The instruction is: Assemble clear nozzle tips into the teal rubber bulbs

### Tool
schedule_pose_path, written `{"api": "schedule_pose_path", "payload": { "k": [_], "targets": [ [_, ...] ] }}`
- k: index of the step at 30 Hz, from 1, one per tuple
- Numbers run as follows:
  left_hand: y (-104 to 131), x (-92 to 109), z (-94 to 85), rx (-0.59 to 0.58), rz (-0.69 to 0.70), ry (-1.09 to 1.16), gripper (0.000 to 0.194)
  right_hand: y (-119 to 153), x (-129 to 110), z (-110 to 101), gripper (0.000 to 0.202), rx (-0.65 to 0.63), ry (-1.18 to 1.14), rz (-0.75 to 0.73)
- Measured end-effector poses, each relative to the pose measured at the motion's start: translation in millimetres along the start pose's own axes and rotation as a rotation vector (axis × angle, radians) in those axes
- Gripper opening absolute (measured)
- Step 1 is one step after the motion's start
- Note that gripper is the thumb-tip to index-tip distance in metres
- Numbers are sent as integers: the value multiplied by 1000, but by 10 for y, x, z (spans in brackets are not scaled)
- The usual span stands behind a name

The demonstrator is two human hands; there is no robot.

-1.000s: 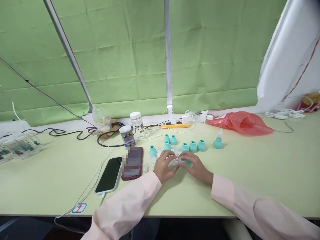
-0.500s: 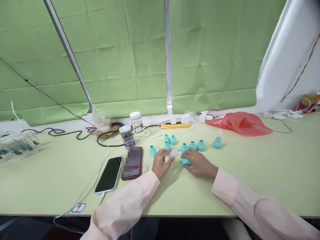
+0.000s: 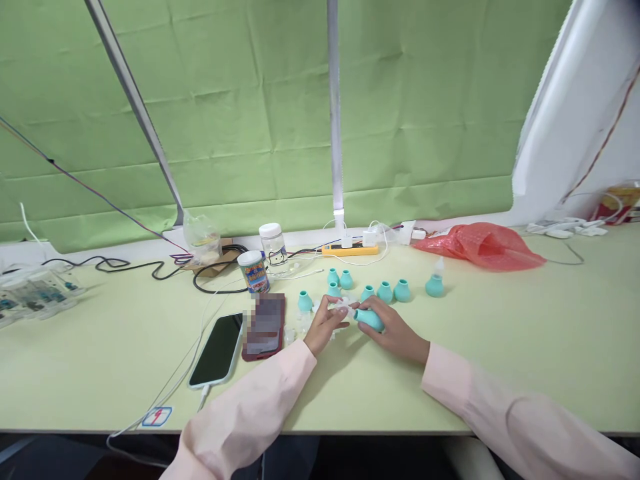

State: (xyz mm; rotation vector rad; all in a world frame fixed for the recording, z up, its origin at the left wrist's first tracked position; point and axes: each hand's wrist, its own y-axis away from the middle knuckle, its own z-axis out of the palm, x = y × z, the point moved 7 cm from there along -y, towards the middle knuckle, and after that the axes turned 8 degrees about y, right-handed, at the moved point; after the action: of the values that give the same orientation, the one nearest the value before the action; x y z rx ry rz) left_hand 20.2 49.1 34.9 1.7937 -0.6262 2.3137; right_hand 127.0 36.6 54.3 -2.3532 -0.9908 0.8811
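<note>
My right hand (image 3: 395, 328) is closed around a teal rubber bulb (image 3: 369, 320), whose open neck points left. Pinched in the fingers of my left hand (image 3: 324, 325) is a small clear plastic nozzle (image 3: 344, 308), partly covered by the fingertips. The nozzle and the bulb's neck are close together; whether they touch I cannot tell. Several more teal bulbs (image 3: 401, 291) stand upright just behind my hands. One bulb with a clear tip fitted (image 3: 435, 284) stands apart on the right. Loose clear plastic pieces (image 3: 303, 323) lie left of my left hand.
Two phones, a black-screened one (image 3: 217, 350) and one in a dark red case (image 3: 265, 327), lie to the left. Behind stand a printed can (image 3: 254, 272) and a clear jar (image 3: 273, 250). A yellow power strip (image 3: 350, 250) and red bubble wrap (image 3: 480, 247) line the back edge.
My right hand has lifted the teal bulb and turned it so more of it shows, its neck toward my left hand. My left fingers have shifted their hold on the clear nozzle.
</note>
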Motion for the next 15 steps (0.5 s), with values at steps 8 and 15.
{"api": "schedule_pose_path", "payload": {
  "k": [8,15],
  "targets": [
    [-38,-1,-134,129,76,-351,27,51,-23,41,20,-15,27,35],
    [5,-15,-45,40,115,-745,39,71,-99,63,17,27,39,-34]
  ]
}}
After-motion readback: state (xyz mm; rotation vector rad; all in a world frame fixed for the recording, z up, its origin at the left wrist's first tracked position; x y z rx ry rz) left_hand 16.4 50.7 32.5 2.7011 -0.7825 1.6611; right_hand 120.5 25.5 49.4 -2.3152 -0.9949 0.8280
